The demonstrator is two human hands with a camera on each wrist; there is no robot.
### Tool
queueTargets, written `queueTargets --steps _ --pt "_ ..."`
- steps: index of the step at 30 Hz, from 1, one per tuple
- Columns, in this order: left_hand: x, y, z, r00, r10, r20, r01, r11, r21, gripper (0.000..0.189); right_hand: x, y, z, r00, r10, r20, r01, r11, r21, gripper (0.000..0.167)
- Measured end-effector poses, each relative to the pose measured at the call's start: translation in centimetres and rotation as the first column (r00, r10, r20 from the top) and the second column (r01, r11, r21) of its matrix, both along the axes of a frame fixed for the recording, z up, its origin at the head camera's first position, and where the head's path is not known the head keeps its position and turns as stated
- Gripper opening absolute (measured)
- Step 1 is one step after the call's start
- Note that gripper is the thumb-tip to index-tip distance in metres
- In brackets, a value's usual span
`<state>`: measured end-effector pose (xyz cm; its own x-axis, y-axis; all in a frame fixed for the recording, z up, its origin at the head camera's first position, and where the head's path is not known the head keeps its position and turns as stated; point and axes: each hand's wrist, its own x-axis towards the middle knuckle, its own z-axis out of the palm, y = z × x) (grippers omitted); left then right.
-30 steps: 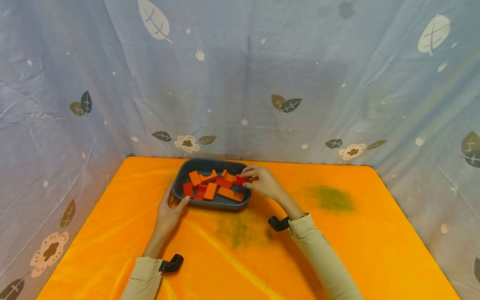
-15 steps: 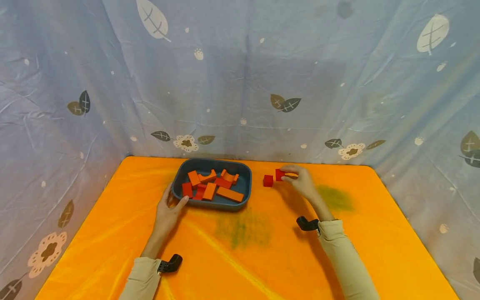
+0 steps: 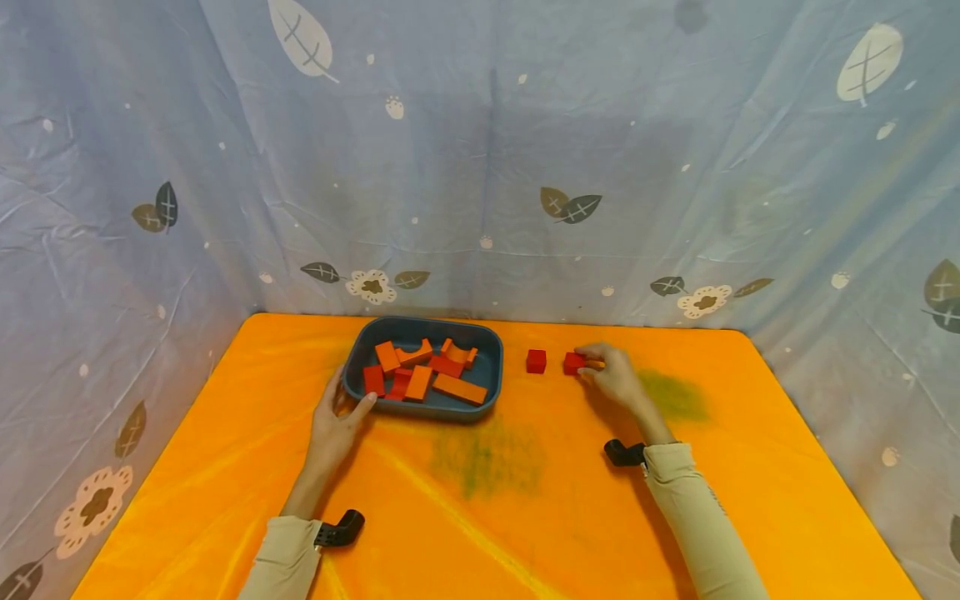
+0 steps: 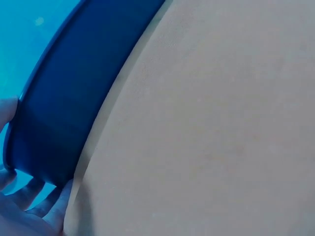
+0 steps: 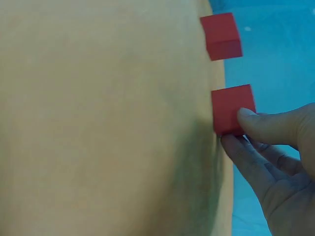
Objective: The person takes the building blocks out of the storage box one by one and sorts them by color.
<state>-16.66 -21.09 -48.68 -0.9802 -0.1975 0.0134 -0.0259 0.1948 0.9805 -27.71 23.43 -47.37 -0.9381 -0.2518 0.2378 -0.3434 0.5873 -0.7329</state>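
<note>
My left hand (image 3: 335, 429) grips the near left corner of a dark blue-grey tray (image 3: 491, 400), its thumb at the rim. In the left wrist view the fingers (image 4: 54, 209) lie against the tray's outer wall (image 4: 74, 88). Several red and orange toy blocks lie in the tray, among them a long orange block (image 3: 460, 388) and an arched orange block (image 3: 457, 353). Right of the tray, my right hand (image 3: 617, 379) pinches a red cube (image 3: 572, 364) between thumb and fingers, at the tabletop. A second red cube (image 3: 536, 361) stands a short gap to its left.
An orange cloth (image 3: 465, 533) with greenish patches covers the table. A grey-blue curtain (image 3: 487, 167) printed with leaves and flowers hangs behind and along both sides. Black wrist mounts (image 3: 624, 453) stick out from both sleeves.
My right hand has carried a red cube out of the tray to the right and lowered it. The other red cube, hidden at first, shows on the table. The left hand stays in place.
</note>
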Motion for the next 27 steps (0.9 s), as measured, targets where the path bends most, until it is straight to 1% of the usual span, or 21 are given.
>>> queueTargets --steps 3,6,10,13,15,17,20,23,25,27 --pt "0.1 0.0 0.0 1.000 0.005 -0.003 -0.005 1.000 -0.004 0.083 0.0 0.1 -0.2 1.000 -0.004 -0.010 0.004 0.999 0.032 0.034" --pt "0.1 0.0 0.1 1.000 0.011 -0.011 -0.011 1.000 -0.006 0.082 -0.1 0.3 -0.4 1.000 0.000 -0.011 0.000 0.999 0.032 0.035" --pt "0.2 0.1 0.1 1.000 0.010 -0.010 -0.010 1.000 -0.007 0.081 0.0 0.6 -0.1 0.999 -0.009 0.034 0.009 1.000 0.012 0.042" --pt "0.1 0.1 0.1 1.000 0.006 -0.015 -0.006 1.000 -0.007 0.081 0.1 0.7 0.4 0.997 -0.050 0.053 0.050 0.999 0.011 0.047" --pt "0.1 0.1 0.1 1.000 0.006 -0.023 -0.006 1.000 -0.007 0.081 0.2 0.6 0.7 0.995 -0.087 0.044 0.086 0.996 0.017 0.047" --pt "0.1 0.0 0.0 1.000 0.007 -0.027 -0.007 1.000 -0.012 0.081 0.3 0.4 1.0 0.992 -0.122 0.021 0.122 0.993 0.009 0.043" --pt "0.1 0.0 -0.1 1.000 0.007 -0.019 -0.008 1.000 -0.020 0.082 0.6 -0.5 1.7 0.987 -0.162 -0.013 0.161 0.986 -0.032 0.035" --pt "0.1 0.0 -0.1 1.000 0.007 -0.010 -0.007 1.000 -0.017 0.082 0.9 -2.2 2.7 0.988 -0.146 -0.050 0.141 0.986 -0.087 0.029" --pt "0.1 -0.1 0.0 1.000 0.005 -0.006 -0.005 1.000 -0.013 0.082 1.2 -3.6 3.5 0.992 -0.102 -0.074 0.095 0.991 -0.096 0.028" --pt "0.1 -0.1 0.1 1.000 0.002 -0.008 -0.002 1.000 -0.008 0.082 1.5 -5.2 4.0 0.994 -0.034 -0.102 0.024 0.995 -0.093 0.027"
